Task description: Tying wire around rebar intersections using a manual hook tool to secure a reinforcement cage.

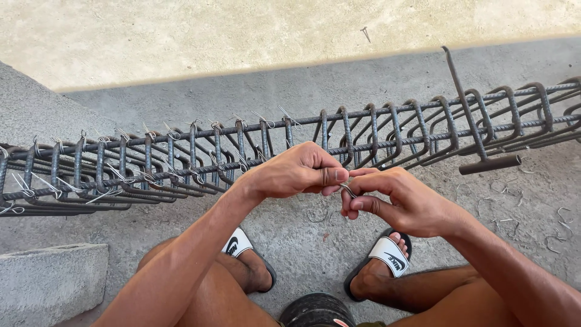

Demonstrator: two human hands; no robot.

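Both hands meet above the concrete floor [315,254], just in front of the long rebar cage [290,151]. The left hand [299,171] is curled almost to a fist, thumb and forefinger pinched on a short bent tie wire [348,189]. The right hand [396,203] pinches what seems to be the wire's other end. Loose wire pieces [514,206] lie at right.

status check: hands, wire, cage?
Left hand and right hand pinch a short bent tie wire between fingertips. Rebar cage lies just beyond, many ties done. Hooked tying tool rests on cage, untouched.
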